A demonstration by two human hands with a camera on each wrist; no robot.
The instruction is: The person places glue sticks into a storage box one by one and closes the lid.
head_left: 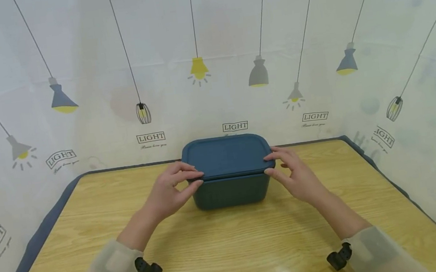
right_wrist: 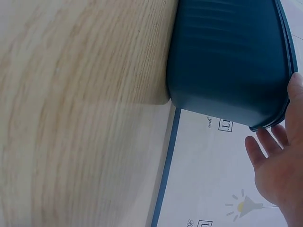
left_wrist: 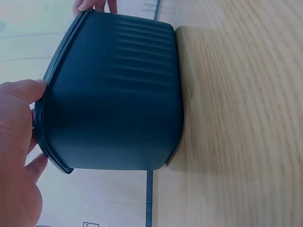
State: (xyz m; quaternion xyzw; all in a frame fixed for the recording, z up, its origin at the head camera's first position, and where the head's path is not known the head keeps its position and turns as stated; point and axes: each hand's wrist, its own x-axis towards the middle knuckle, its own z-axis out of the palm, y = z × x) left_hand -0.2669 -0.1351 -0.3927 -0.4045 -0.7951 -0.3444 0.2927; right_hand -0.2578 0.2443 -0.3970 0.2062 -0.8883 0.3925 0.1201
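Note:
A dark blue-green plastic storage box [head_left: 231,192] stands upright on the wooden table, its ribbed side also visible in the left wrist view. A blue rounded lid [head_left: 228,155] covers the top of the box. At the lid's front left corner my left hand [head_left: 169,189] pinches the rim, thumb at the front edge and fingers on top. My right hand [head_left: 298,176] holds the front right corner in a similar way, with its thumb against the rim [right_wrist: 289,56] in the right wrist view. What the box contains is hidden.
The light wooden table [head_left: 223,248] has a dark blue border [head_left: 45,229] along its sides and back. Behind it and at both sides hangs a pale cloth [head_left: 221,26] printed with lamps and the word LIGHT. A small black wrist device [head_left: 148,269] sits at the left sleeve.

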